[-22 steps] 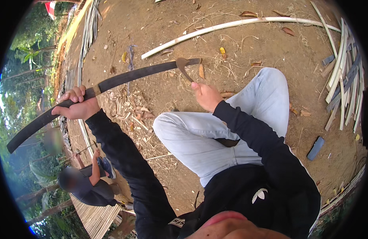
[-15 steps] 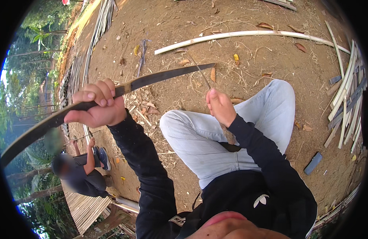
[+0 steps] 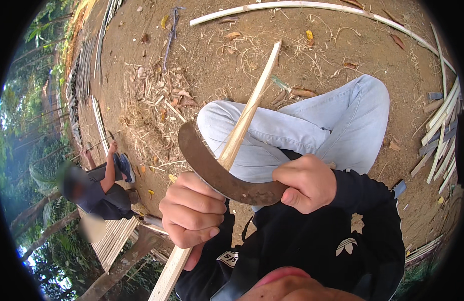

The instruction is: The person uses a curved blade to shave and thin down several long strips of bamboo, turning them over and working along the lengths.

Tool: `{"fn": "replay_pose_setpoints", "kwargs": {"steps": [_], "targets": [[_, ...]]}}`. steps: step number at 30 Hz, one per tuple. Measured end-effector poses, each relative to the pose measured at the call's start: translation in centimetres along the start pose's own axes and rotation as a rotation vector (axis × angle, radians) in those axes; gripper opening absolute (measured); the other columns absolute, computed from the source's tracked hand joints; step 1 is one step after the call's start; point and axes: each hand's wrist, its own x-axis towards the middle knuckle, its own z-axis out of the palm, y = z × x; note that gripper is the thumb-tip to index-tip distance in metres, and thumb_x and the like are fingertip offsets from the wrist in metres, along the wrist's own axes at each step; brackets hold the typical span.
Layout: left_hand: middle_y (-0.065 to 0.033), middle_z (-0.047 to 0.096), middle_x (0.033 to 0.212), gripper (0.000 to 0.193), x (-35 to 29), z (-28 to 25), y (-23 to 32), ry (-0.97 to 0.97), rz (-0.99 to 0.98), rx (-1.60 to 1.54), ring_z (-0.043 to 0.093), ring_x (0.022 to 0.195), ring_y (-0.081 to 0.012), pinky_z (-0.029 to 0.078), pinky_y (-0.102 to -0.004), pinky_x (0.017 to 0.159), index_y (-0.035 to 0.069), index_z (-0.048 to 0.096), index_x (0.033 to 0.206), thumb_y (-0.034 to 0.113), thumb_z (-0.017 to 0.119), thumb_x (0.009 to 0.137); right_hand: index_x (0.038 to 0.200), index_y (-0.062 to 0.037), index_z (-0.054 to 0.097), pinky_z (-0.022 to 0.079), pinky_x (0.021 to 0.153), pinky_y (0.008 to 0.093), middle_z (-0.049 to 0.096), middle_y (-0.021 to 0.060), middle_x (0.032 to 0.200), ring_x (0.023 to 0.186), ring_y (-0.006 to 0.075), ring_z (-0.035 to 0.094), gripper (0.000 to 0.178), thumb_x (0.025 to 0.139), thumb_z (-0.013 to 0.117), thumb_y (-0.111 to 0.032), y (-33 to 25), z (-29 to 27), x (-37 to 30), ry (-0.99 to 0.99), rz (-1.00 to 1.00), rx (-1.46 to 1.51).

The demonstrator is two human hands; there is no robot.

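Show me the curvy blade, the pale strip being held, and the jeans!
Curvy blade [image 3: 219, 179]: head view, middle of its flat side.
Pale strip [image 3: 246, 116]: head view, its upper part.
Jeans [image 3: 298, 131]: head view, on a crossed leg.

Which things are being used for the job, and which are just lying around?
Being used:
- curved blade, in the right hand
- pale strip, in the left hand

Lying around:
- long ground strip
- pile of strips
- yellow leaf
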Motion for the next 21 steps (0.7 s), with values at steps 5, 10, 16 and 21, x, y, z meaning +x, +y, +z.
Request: {"fn": "replay_pose_setpoints", "kwargs": {"steps": [5,10,16,21], "targets": [[-0.0078,0.048,0.047,0.046,-1.0,0.0,0.6,-0.091,-0.049,-0.08,0.045,0.036,-0.0176,0.036,-0.0292,0.036,0.001,0.05,0.059,0.031,0.053,0.094,0.067,-0.0032,0.046,0.042,0.05,0.0444,0.049,0.0153,0.057,0.056,0.0392,0.053,0.058,0.095,0.039,-0.053,1.9,-0.6,0.6,0.051,0.176,-0.085],[-0.0065,0.047,0.05,0.022,-2.6,1.3,0.2,-0.129,-0.052,-0.091,0.046,0.039,-0.0171,0.036,-0.0279,0.038,0.001,0.05,0.057,0.005,0.057,0.078,0.066,-0.0027,0.045,0.04,0.047,0.0436,0.048,0.0151,0.056,0.054,0.0389,0.051,0.059,0.094,0.039,-0.055,1.3,-0.9,-1.0,-0.012,0.267,-0.072],[-0.0046,0.044,0.049,0.016,-4.6,1.8,1.4,0.007,-0.051,-0.035,0.044,0.04,-0.0162,0.036,-0.0282,0.039,0.003,0.048,0.054,-0.003,0.058,0.065,0.072,-0.0023,0.05,0.04,0.047,0.0413,0.047,0.0132,0.058,0.053,0.0369,0.051,0.059,0.094,0.038,-0.056,0.9,-0.9,-2.3,-0.047,0.394,0.001],[-0.0045,0.044,0.05,0.016,-5.1,1.1,1.9,0.045,-0.049,-0.018,0.045,0.041,-0.0162,0.037,-0.0288,0.041,0.003,0.048,0.054,-0.003,0.057,0.066,0.073,-0.0028,0.05,0.04,0.046,0.0397,0.047,0.0104,0.06,0.052,0.0336,0.051,0.058,0.094,0.039,-0.056,1.3,-0.1,-1.7,-0.053,0.38,-0.074]]}}
